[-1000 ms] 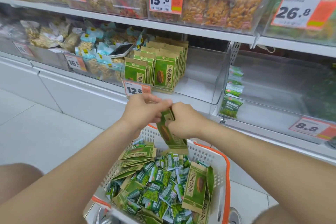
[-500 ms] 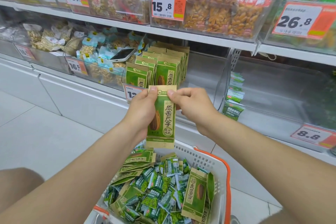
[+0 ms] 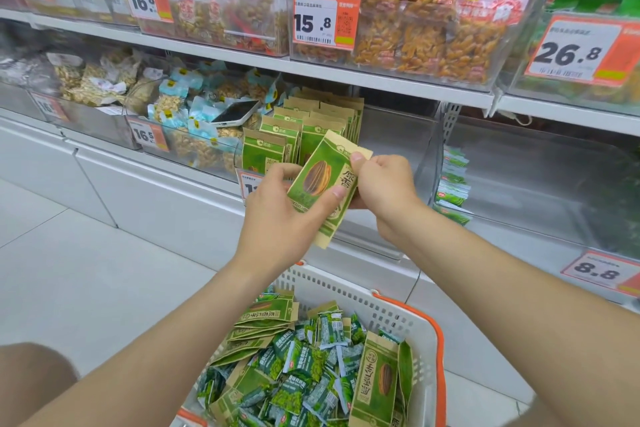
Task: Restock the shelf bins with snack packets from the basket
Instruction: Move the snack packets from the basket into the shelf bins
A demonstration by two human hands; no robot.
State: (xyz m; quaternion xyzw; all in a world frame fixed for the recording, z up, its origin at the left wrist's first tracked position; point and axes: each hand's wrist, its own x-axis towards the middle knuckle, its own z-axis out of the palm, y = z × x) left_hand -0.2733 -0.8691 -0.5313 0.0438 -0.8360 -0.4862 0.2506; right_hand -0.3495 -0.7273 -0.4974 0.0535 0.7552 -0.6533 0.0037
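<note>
packet (image 3: 320,184) now tilted | left hand (image 3: 277,208), right hand (image 3: 384,191) pinching it

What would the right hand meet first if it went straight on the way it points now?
The right hand would likely meet the upright green packets in the bin, beyond the held packet; depth is unclear.

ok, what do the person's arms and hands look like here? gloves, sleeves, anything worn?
Left hand and right hand are both bare, with no gloves or rings showing. Left forearm and right forearm are bare too, with no sleeves, watch or bands in view out to the frame edge. The visible nails are short and unpainted.
</note>
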